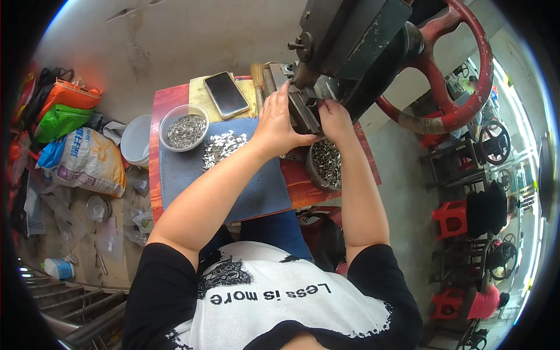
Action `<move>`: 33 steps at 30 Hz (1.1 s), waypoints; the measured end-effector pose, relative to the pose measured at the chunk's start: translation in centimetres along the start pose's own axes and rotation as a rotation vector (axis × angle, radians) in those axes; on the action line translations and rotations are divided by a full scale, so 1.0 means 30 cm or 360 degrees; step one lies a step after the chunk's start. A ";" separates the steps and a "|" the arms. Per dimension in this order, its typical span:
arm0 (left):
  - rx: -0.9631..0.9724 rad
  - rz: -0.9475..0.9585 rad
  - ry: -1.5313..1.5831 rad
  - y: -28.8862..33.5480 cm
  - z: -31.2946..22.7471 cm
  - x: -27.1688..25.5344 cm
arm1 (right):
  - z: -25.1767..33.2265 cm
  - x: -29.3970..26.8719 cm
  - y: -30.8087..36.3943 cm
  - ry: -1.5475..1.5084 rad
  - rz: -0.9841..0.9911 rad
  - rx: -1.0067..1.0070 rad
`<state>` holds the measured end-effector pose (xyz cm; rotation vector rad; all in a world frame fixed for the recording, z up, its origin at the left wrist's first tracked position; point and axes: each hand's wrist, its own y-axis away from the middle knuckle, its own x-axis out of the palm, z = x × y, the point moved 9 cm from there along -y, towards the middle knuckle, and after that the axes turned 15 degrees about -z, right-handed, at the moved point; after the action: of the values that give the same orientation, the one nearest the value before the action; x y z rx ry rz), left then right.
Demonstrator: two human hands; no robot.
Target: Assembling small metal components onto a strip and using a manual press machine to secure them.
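My left hand [277, 119] rests against the die area of a dark press machine [338, 52], fingers curled near the tool; whether it pinches a small metal part I cannot tell. My right hand [333, 116] reaches under the press head, fingertips at the same spot, and any part in them is hidden. Below my hands sits a dark bowl [325, 163] full of small shiny metal parts. A loose heap of small metal pieces [224, 144] lies on a blue-grey mat [256, 186] over the red table [303, 189].
A clear bowl of metal rings [185, 128] and a black phone [226, 93] lie at the table's back left, with a small brush [258, 81] beside them. A large red handwheel [461, 70] is at the right. Bags [87, 157], a white bucket [135, 140] and red stools [452, 219] stand around.
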<state>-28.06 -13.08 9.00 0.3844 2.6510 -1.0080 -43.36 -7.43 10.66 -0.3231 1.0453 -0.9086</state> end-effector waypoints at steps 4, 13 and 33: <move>-0.0053 0.0002 -0.0018 0.000 -0.009 -0.017 | -0.005 -0.004 0.003 0.0143 0.0115 0.0064; -0.0011 -0.0004 -0.0164 -0.027 -0.009 -0.025 | -0.274 -0.800 -0.056 0.0207 -0.1766 0.0020; -0.0032 0.0163 -0.0085 -0.210 0.152 0.072 | -0.218 -0.893 -0.119 0.0346 -0.1847 -0.0402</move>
<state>-31.46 -20.39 8.76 0.4768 2.5634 -0.9466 -55.81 12.29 25.82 -1.1280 1.1539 -1.8697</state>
